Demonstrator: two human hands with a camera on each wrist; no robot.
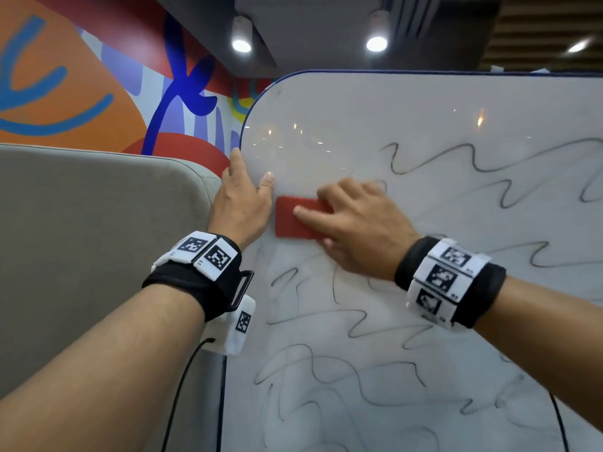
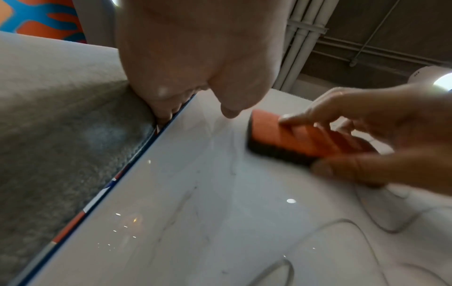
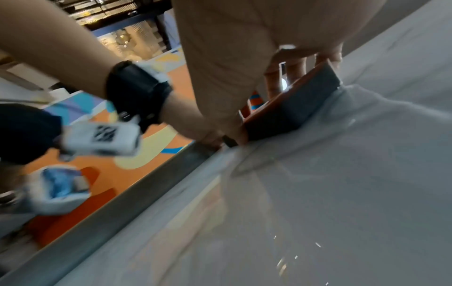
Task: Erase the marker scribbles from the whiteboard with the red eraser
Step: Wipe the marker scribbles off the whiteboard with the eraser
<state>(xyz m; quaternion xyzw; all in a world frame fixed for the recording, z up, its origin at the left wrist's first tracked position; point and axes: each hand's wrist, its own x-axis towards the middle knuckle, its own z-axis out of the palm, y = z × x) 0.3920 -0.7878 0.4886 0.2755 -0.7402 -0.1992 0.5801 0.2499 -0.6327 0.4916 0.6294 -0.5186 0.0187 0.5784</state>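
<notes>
The whiteboard [image 1: 424, 109] stands upright with a blue rim, and black marker scribbles [image 1: 473, 158] wind over its middle and lower parts. Its upper left area looks wiped. My right hand [image 1: 329, 220] grips the red eraser [image 1: 290, 223] and presses its dark felt side flat on the board near the left edge. My left hand [image 1: 251, 172] grips the board's left rim just beside the eraser, thumb on the front, fingers behind. In the left wrist view the eraser [image 2: 288, 135] lies under the right hand's fingers [image 2: 305, 114]. In the right wrist view the eraser [image 3: 293, 108] is blurred.
A beige padded panel [image 1: 98, 239] stands directly left of the board, touching its rim. Behind it is a colourful mural wall [image 1: 81, 93]. Spot lamps [image 1: 241, 44] hang overhead. A black cable [image 1: 182, 380] hangs from my left wrist.
</notes>
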